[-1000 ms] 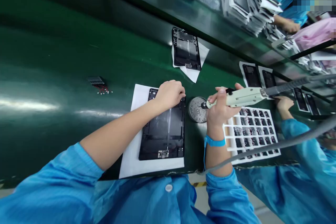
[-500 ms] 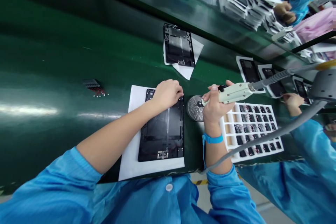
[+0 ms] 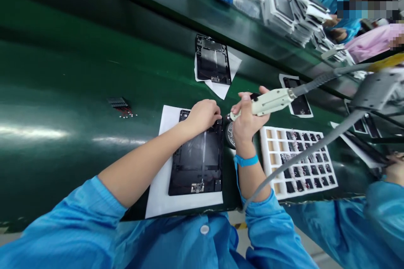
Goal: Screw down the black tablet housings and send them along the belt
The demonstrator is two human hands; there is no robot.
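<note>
A black tablet housing (image 3: 197, 159) lies on a white sheet (image 3: 158, 193) on the green bench in front of me. My left hand (image 3: 205, 115) rests over its top end, fingers curled together at the upper right corner; whatever they pinch is hidden. My right hand (image 3: 248, 124) grips a pale green electric screwdriver (image 3: 273, 103) with a grey cable. Its tip points left, near the housing's upper right corner. Below the tip, a round perforated metal dish (image 3: 230, 135) is partly covered by my right hand.
To the right stands a white compartment tray (image 3: 267, 164) with many small black parts. Another open housing (image 3: 213, 61) lies farther back on paper. Small wired black parts (image 3: 118, 103) lie left. A grey cable (image 3: 303, 155) crosses above the tray. A co-worker's hand (image 3: 396, 168) is far right.
My right hand has carried the screwdriver left, its tip going from the perforated dish to beside the housing's corner. My left hand stays at the corner. The co-worker's hand has moved right and nearer.
</note>
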